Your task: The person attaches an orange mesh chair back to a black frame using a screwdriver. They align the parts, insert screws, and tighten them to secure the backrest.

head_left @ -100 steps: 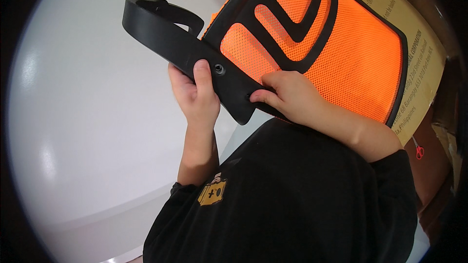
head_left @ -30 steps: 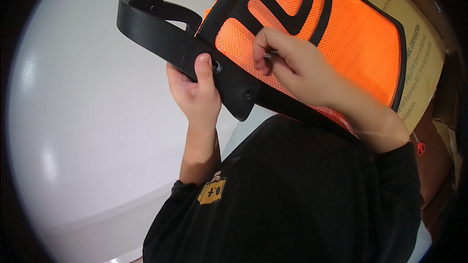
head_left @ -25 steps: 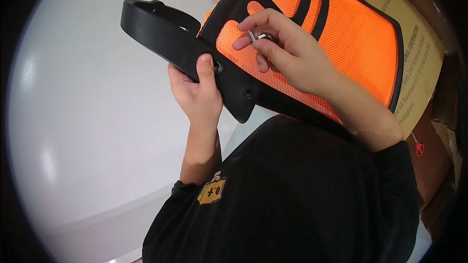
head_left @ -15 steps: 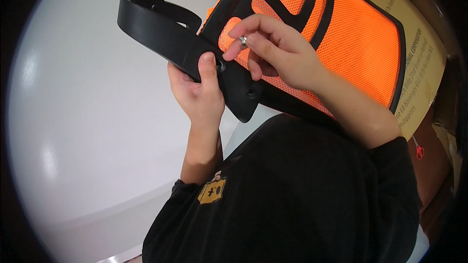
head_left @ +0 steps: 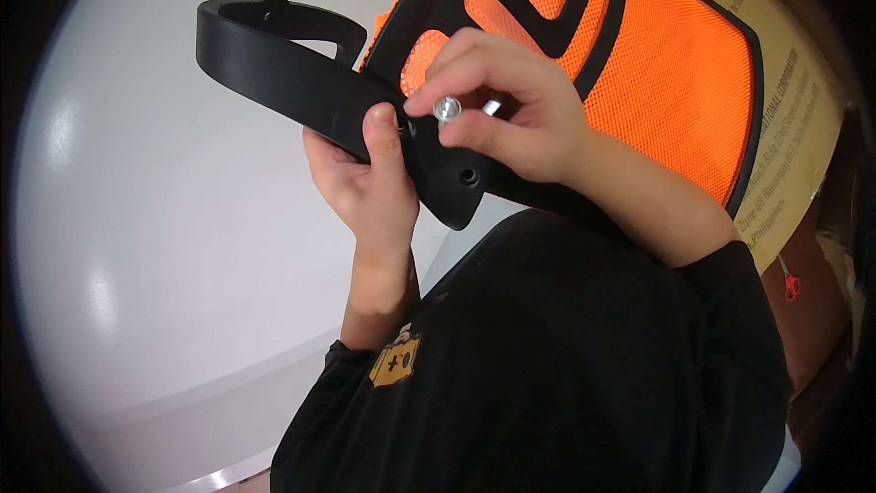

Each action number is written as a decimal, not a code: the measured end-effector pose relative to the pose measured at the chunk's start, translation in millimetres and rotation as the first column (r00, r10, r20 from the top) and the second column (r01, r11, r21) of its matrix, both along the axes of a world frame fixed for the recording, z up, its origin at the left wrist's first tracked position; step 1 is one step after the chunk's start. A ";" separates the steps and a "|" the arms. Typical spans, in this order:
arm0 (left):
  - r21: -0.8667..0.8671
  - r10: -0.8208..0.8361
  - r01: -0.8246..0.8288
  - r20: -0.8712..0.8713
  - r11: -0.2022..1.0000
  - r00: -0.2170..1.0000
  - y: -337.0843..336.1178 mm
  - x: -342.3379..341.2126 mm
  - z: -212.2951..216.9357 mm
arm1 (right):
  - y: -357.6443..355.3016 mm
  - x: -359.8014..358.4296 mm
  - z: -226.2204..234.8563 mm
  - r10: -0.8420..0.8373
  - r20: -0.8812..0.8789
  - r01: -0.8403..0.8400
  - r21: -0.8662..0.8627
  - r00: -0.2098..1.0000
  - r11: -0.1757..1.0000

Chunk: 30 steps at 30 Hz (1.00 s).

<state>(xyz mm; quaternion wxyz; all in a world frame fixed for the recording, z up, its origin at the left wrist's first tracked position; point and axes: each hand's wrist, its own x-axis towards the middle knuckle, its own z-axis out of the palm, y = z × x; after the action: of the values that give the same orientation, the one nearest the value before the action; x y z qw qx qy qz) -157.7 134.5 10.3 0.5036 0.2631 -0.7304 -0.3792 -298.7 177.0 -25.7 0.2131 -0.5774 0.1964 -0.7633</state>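
Note:
My left hand is closed round a black armrest, its thumb lying beside a hole in the flat end. That end has another round hole further down and rests against the edge of a black-framed chair back with orange mesh. Just above the armrest's end, my right hand pinches a silver bolt between thumb and fingertips, its round head showing. A second bit of shiny metal shows between the curled fingers; whether it belongs to the same bolt I cannot tell.
Printed brown cardboard lies under the chair back on the right. Red-handled scissors are beyond my right elbow, on a brown surface. A glossy white surface spreads across the left.
My right hand has turned and come slightly down, so the bolt's head now shows closer to the hole. The armrest and my left hand have shifted a little left.

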 end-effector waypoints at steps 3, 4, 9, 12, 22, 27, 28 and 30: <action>-0.039 0.024 -0.024 -0.010 0.999 1.000 2.2 -4.7 8.0 | 7.2 -9.3 17.2 -0.035 -0.087 0.036 0.001 0.996 0.999; -0.019 0.027 -0.027 -0.016 0.999 1.000 3.8 -9.5 10.2 | 5.7 -17.8 26.9 -0.114 -0.107 0.110 -0.049 0.988 0.993; 0.012 0.081 -0.081 0.005 0.997 0.997 5.6 -13.2 19.8 | -17.2 -25.4 52.8 -0.368 0.058 0.372 -0.173 0.928 0.912; -0.042 0.072 -0.070 0.043 0.997 0.997 5.4 -14.8 11.9 | -24.3 -15.4 14.5 -0.500 -0.060 0.465 -0.285 0.864 0.838; -0.080 0.059 -0.050 0.124 0.996 0.990 -2.5 -0.9 -14.5 | 5.3 0.6 -9.4 -0.198 0.145 0.165 0.209 0.969 0.964; 0.094 0.007 -0.011 0.042 0.996 0.999 0.5 8.3 -21.9 | -0.8 14.5 -16.7 -0.304 -0.047 0.308 0.131 0.952 0.943; 0.088 -0.008 0.004 0.045 0.996 0.999 2.3 9.7 -16.0 | -1.2 15.5 -12.8 -0.308 -0.063 0.313 0.111 0.949 0.943; 0.078 -0.039 0.036 0.047 0.996 0.998 5.3 12.9 -7.0 | 1.8 14.8 -3.1 -0.283 -0.099 0.293 0.104 0.954 0.950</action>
<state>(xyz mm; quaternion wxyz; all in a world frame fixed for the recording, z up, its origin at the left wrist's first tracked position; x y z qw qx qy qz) -144.8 139.8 3.3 0.4678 0.2779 -0.7320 -0.4101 -283.9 178.9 -28.9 0.1248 -0.5602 0.3320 -0.7486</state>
